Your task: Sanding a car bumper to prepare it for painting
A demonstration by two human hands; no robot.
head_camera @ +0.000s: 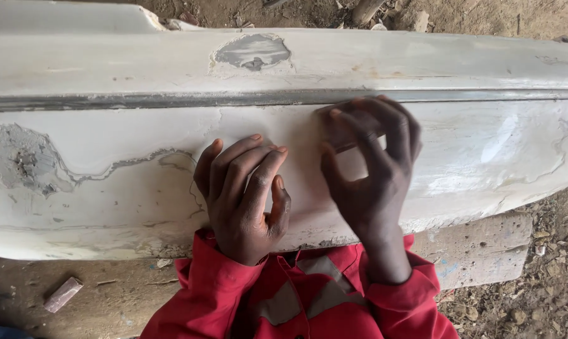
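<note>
Head view: a long white car bumper (108, 182) lies across the frame, resting at its right end on a concrete block (479, 248) over dirt ground (535, 295). The bumper's paint is worn, with grey filler patches at the far left (20, 160) and on the upper face (252, 51), and a dark groove (171, 100) runs along its length. The left hand (243, 198) lies flat against the bumper's front face, fingers together and loosely extended, holding nothing. The right hand (372, 163), blurred by motion, is just beside it to the right, its fingers curled over a small brownish piece of sandpaper (340, 129) pressed to the bumper just below the groove; how firmly it is held cannot be told. Both arms wear red sleeves (215, 289) with grey strips. A small reddish block (63, 294) lies on the ground at lower left, well apart from the hands.
</note>
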